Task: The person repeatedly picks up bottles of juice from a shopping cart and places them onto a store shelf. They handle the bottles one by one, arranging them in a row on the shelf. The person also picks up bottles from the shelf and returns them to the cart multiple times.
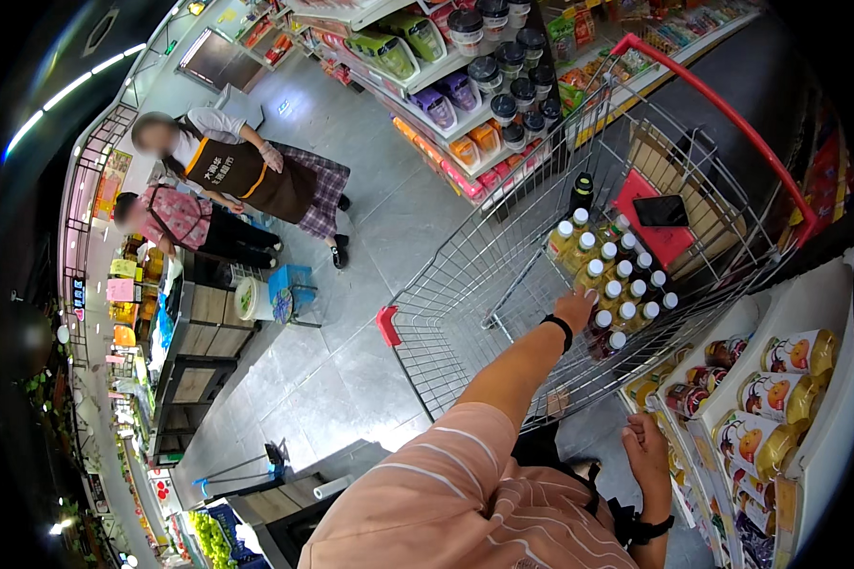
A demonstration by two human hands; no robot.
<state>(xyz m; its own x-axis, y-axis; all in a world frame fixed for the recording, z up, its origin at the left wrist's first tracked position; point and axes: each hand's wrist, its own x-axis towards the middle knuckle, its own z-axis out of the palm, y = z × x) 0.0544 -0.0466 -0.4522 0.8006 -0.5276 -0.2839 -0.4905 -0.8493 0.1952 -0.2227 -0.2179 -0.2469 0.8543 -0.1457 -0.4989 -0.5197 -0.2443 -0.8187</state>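
Observation:
My left hand (575,311), with a black band at the wrist, reaches into a wire shopping cart (447,313). Its fingers close about the white cap of a bottle (592,295) at the near side of a tight cluster. Several more white-capped bottles (625,311) stand upright there, some yellowish, others dark. My right hand (646,442) hangs beside the cart with its fingers curled and nothing visible in them. In the cart's fold-down seat, a dark phone (660,211) lies on a red flat item (647,238). A black-topped bottle (581,190) stands beyond the cluster.
A shelf of jars (776,398) borders the cart on the right. Tiered shelves of cups and packets (470,92) stand ahead. On the left are a person in a brown apron (245,174), another person in pink (174,213), a white bucket (252,299) and a blue crate (290,284).

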